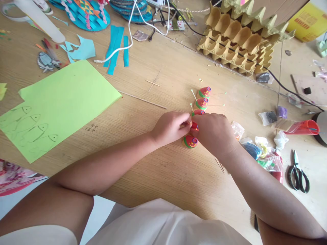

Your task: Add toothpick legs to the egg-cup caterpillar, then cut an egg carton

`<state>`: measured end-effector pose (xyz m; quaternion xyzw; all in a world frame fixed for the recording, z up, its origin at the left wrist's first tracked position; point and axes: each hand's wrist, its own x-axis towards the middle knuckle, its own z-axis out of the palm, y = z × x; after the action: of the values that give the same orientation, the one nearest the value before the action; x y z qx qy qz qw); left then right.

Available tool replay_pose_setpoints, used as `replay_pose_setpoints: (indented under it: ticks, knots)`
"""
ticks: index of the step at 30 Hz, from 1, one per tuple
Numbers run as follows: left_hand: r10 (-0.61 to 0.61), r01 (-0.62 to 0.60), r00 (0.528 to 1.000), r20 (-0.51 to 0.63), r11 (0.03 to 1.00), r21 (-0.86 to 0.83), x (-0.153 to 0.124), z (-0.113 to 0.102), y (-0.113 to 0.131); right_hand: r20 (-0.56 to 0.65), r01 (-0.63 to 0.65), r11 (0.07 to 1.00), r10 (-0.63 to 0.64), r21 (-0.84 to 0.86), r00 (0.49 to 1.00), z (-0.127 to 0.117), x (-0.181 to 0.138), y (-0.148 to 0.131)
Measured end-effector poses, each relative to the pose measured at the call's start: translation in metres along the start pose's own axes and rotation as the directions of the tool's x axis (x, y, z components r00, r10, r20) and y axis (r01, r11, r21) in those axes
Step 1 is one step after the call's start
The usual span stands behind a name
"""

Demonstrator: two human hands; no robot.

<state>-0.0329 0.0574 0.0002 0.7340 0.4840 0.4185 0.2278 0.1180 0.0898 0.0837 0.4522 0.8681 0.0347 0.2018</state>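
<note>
Several small red clay figures with green bases and faces stand in a row on the table. The farthest figure (204, 92) and the one before it (202, 102) carry thin sticks with pale green beads at their tips. My left hand (171, 127) is closed in a pinch at the left side of a partly hidden red figure (195, 126). From the other side my right hand (214, 131) bends over that figure, its fingers closed and touching it or very near. What either pinch holds is too small or covered to tell. The nearest figure (190, 141) sits just below my fingertips.
Loose toothpicks (153, 83) and a long thin stick (143, 99) lie left of the row. Green paper with fish drawings (63, 102) spreads at left. Stacked egg cartons (235, 41) stand at the back. Bagged clay (251, 149) and black-handled scissors (298, 175) lie at right.
</note>
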Motion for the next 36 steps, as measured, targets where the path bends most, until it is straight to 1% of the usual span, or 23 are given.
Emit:
replay_pose_setpoints:
  ticks: [5, 11, 14, 18, 26, 36]
  knots:
    - [0.036, -0.035, 0.999, -0.027, 0.999, 0.027, -0.0006, 0.0018, 0.0007, 0.024, 0.003, 1.0, -0.003, 0.011, 1.0, -0.0021, -0.0009, -0.0003]
    - [0.023, -0.023, 1.0, -0.017, 1.0, -0.001, -0.0003, 0.0008, 0.0019, 0.018, 0.002, 1.0, -0.003, 0.018, 1.0, -0.0013, -0.0006, -0.0003]
    - [0.064, -0.063, 0.998, -0.012, 0.998, 0.026, 0.0, 0.0008, 0.0014, 0.022, -0.002, 1.0, 0.001, 0.017, 1.0, -0.0005, -0.0001, 0.0002]
    - [0.105, -0.104, 0.995, 0.0, 0.991, 0.078, 0.0, 0.002, 0.0004, -0.003, 0.0, 1.0, 0.0, 0.009, 1.0, 0.0007, 0.0004, 0.0004]
    - [0.109, -0.11, 0.994, 0.01, 0.99, 0.094, -0.0008, 0.0036, 0.0, 0.013, -0.001, 1.0, 0.001, -0.002, 1.0, -0.0006, 0.0004, -0.0006]
    - [0.106, -0.107, 0.994, 0.015, 0.989, 0.107, -0.001, 0.0049, -0.0001, -0.007, 0.0, 1.0, 0.0, 0.011, 1.0, 0.0018, 0.0021, 0.0003]
